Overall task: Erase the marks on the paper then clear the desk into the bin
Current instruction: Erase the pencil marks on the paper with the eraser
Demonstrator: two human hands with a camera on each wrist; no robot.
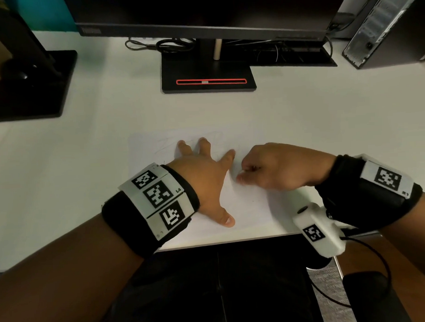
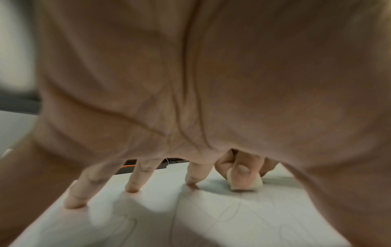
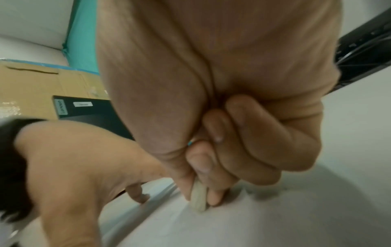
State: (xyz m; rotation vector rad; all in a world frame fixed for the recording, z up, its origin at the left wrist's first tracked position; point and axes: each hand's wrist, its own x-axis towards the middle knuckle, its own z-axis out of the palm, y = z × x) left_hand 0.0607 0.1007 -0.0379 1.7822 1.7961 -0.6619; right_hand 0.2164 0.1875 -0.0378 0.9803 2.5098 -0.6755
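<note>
Right wrist view: eraser (image 3: 198, 195) pinched between right hand (image 3: 222, 117) fingers (image 3: 213, 193), pressing paper (image 3: 253, 222).

A white desk (image 1: 301, 114) was lit dimly from above. A dark monitor (image 1: 201, 12) was set on a black stand (image 1: 208, 76) (marked with a red-outlined slot), cables (image 1: 154, 46) were bundled behind, and a cardboard box (image 3: 31, 83) was placed against a teal wall (image 3: 84, 33).

Light: dim, even, from overhead.
Shadows: soft, under the left hand (image 2: 190, 83) on the paper (image 2: 211, 217).
Blur: both wrist views smeared; palms out of focus.
Edges: head view bowed.
</note>
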